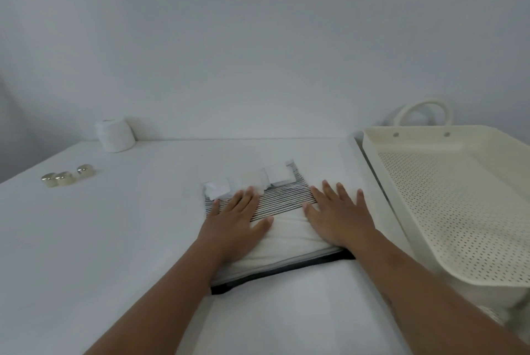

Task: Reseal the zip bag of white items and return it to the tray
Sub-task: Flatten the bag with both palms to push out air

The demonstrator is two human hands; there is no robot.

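Note:
The zip bag (284,205) lies flat on the white table, striped across its middle, with a dark edge along its near side. White square items (276,175) show at its far end. My left hand (235,219) rests palm down on the bag's left half, fingers spread. On the right half my right hand (339,215) presses flat the same way. Neither hand grips anything. The cream perforated tray (381,182) stands just right of the bag, with nothing lying in it.
A white roll (115,135) stands at the back left by the wall. Three small gold caps (64,178) sit at the left. The tray has a looped handle (423,109) at its far end and overhangs the table's right side.

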